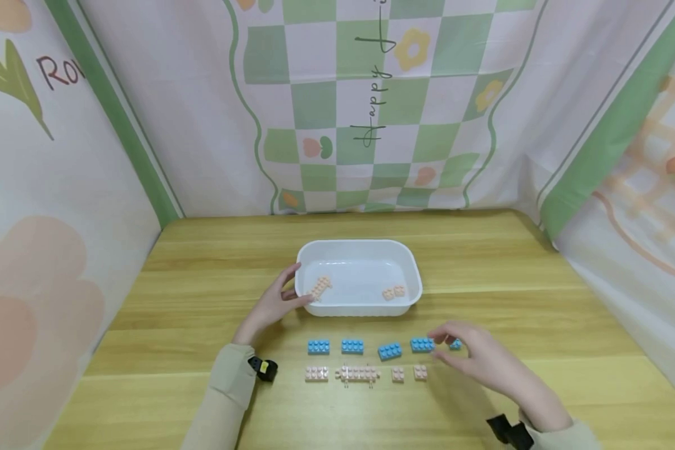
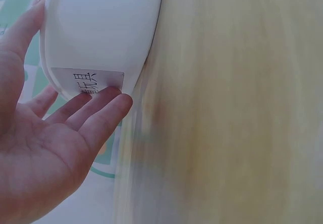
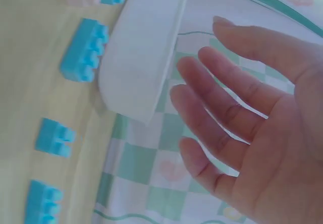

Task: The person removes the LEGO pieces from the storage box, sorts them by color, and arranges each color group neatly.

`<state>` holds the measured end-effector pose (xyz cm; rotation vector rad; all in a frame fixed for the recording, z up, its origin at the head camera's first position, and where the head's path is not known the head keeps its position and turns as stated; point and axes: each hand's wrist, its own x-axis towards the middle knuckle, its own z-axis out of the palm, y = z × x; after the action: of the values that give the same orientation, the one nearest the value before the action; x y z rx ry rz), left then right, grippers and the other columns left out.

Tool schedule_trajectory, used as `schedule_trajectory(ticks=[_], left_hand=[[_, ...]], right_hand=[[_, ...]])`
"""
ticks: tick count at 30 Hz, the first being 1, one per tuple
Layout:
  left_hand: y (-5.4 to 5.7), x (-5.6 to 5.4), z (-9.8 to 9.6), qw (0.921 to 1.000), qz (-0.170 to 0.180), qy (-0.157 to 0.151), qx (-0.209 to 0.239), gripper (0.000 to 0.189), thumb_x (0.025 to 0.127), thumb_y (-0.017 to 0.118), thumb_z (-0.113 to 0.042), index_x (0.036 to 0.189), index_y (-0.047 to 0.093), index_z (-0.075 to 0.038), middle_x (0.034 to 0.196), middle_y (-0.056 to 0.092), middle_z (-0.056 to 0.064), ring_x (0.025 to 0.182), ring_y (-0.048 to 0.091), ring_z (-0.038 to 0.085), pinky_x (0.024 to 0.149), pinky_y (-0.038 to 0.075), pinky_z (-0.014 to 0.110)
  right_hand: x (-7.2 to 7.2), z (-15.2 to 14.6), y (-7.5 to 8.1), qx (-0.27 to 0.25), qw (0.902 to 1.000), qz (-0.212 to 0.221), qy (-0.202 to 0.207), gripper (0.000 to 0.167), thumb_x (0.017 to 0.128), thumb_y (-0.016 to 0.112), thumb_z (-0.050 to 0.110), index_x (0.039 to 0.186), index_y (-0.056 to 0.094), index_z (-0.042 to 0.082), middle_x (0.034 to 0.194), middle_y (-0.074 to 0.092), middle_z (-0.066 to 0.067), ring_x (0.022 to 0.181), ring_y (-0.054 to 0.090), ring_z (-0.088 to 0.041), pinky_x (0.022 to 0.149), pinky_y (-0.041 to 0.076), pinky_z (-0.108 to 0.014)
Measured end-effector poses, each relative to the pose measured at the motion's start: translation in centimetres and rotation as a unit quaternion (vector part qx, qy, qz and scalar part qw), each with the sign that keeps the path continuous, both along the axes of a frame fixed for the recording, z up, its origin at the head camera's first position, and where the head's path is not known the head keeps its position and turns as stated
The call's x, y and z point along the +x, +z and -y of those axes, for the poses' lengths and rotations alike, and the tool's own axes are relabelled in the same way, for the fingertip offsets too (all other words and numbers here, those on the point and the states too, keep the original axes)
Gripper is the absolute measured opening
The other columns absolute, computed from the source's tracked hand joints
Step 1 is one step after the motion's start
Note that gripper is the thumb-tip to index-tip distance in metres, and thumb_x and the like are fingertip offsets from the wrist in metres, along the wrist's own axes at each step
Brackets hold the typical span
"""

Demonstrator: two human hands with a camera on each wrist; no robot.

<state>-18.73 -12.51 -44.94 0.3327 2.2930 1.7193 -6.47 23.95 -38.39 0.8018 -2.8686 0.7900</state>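
My left hand [image 1: 274, 303] holds the left end of a white plastic tub [image 1: 358, 309], its thumb at the rim. In the left wrist view its fingertips rest against the outer wall on a printed label [image 2: 103, 78]. My right hand [image 1: 478, 356] hovers over the right end of a row of blue toy bricks [image 1: 352, 346], fingers loosely bent and holding nothing. It is nearest a blue brick [image 1: 422, 345] and partly covers a smaller blue brick [image 1: 455, 344]. In the right wrist view its palm [image 3: 282, 148] is bare, apart from the bricks.
Pale pink bricks [image 1: 317, 374] and a longer pink piece with side stubs [image 1: 358, 374] form a row nearer me. Inside the tub lie a pale peach piece [image 1: 320, 287] at left and two small ones [image 1: 394, 292] at right. A patterned curtain [image 1: 365, 125] hangs behind the wooden table [image 1: 202, 262].
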Motion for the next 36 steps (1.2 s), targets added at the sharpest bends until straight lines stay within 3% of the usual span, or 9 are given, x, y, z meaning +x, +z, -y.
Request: schedule_trajectory(ticks=[6, 14, 24, 36], left_hand=[[0.1, 0.1, 0.0, 0.9999, -0.006, 0.005, -0.009, 0.084, 0.082, 0.073, -0.023, 0.149, 0.022, -0.019, 0.155, 0.020, 0.014, 0.128, 0.045, 0.037, 0.104, 0.042, 0.046], [0.2, -0.1, 0.0, 1.0000, 0.000, 0.005, -0.002, 0.083, 0.083, 0.072, -0.020, 0.149, 0.022, -0.020, 0.156, 0.019, 0.012, 0.129, 0.044, 0.036, 0.106, 0.041, 0.046], [0.3, -0.2, -0.2, 1.0000, 0.006, 0.000, 0.007, 0.084, 0.084, 0.071, -0.017, 0.150, 0.020, -0.017, 0.156, 0.017, 0.015, 0.130, 0.042, 0.039, 0.106, 0.040, 0.047], [0.1, 0.0, -0.2, 0.9997, 0.013, 0.018, 0.004, 0.081, 0.081, 0.073, -0.020, 0.147, 0.027, -0.023, 0.155, 0.023, 0.010, 0.128, 0.046, 0.035, 0.105, 0.042, 0.045]], right_hand=[[-1.4, 1.2, 1.4, -0.004, 0.9998, -0.020, 0.005, 0.021, 0.081, 0.071, 0.012, 0.102, 0.067, 0.014, 0.094, 0.069, 0.006, 0.084, 0.062, -0.011, 0.071, 0.055, -0.026], [-3.9, 4.1, 2.7, -0.038, 0.9953, -0.065, 0.061, 0.019, 0.083, 0.070, 0.011, 0.100, 0.067, 0.017, 0.096, 0.067, 0.009, 0.086, 0.062, -0.008, 0.076, 0.057, -0.029], [-8.2, 8.0, 3.4, -0.029, 0.9942, -0.037, 0.097, 0.016, 0.086, 0.069, 0.016, 0.102, 0.067, 0.014, 0.100, 0.067, 0.001, 0.089, 0.061, -0.018, 0.078, 0.054, -0.030], [-12.5, 11.9, 2.1, -0.033, 0.9933, 0.011, 0.110, 0.017, 0.086, 0.068, 0.016, 0.101, 0.068, 0.008, 0.101, 0.068, -0.006, 0.086, 0.063, -0.020, 0.075, 0.055, -0.029]])
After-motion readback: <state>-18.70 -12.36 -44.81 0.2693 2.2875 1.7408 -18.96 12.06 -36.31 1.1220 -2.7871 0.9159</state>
